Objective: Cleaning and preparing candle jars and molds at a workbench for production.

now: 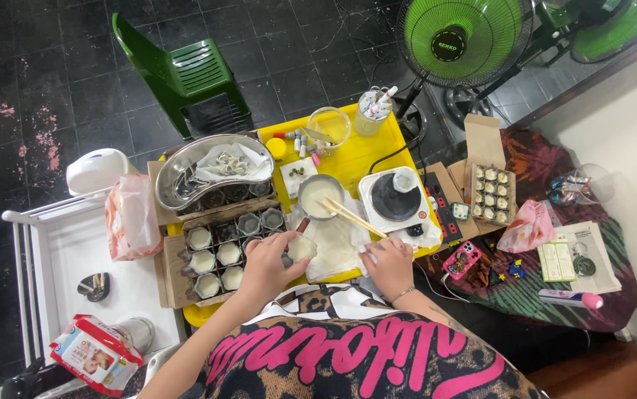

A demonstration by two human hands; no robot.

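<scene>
My left hand (268, 264) grips a small clear cup (301, 247) with pale contents, held over a white cloth (337, 247) on the yellow table (363, 144). My right hand (391, 264) rests on the cloth's right edge, fingers curled; whether it holds anything is hidden. Wooden chopsticks (354, 219) lie across a small metal pot (320, 196) of white liquid just beyond the hands. Left of my left hand a cardboard tray (172, 277) holds several small cups (217, 255), some filled white.
A kidney-shaped steel basin (211, 168), a small white electric hotplate (396, 198), a clear bowl (328, 125) and a cup of pens (372, 111) stand on the table. A box of small filled jars (490, 193) lies right. Green chair (185, 74) and fan (462, 37) stand behind.
</scene>
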